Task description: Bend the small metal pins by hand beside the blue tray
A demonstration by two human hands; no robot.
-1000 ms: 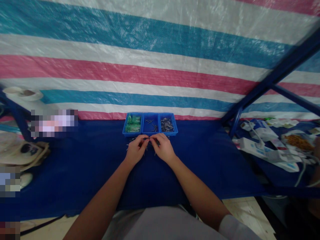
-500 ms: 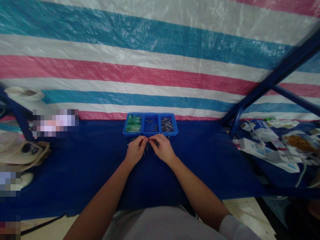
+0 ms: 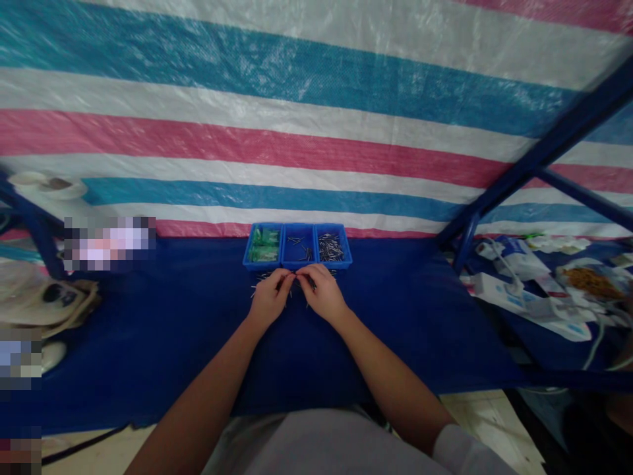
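My left hand (image 3: pixel 270 297) and my right hand (image 3: pixel 324 291) meet fingertip to fingertip over the blue table, just in front of three joined blue trays. Both are closed in a pinch; what lies between the fingertips is too small to make out. Thin dark metal pieces (image 3: pixel 291 292) lie on the table around and under my hands, partly hidden. The left tray (image 3: pixel 263 266) holds green packets (image 3: pixel 264 245). In the middle tray (image 3: pixel 299 264) are several thin metal pieces. A dense pile of similar pieces (image 3: pixel 331 247) fills the right tray (image 3: pixel 334 265).
Blue tabletop (image 3: pixel 395 330) spreads around my hands. Behind it hangs a striped plastic sheet (image 3: pixel 297 152). On the right are a blue metal frame (image 3: pixel 514 165), a white power strip (image 3: pixel 499 295) and a bag of brown bits (image 3: pixel 593 282). A beige bag (image 3: pixel 44 303) sits at left.
The fingers of my right hand have shifted slightly at the fingertips. My left hand and the trays stay in nearly the same place.
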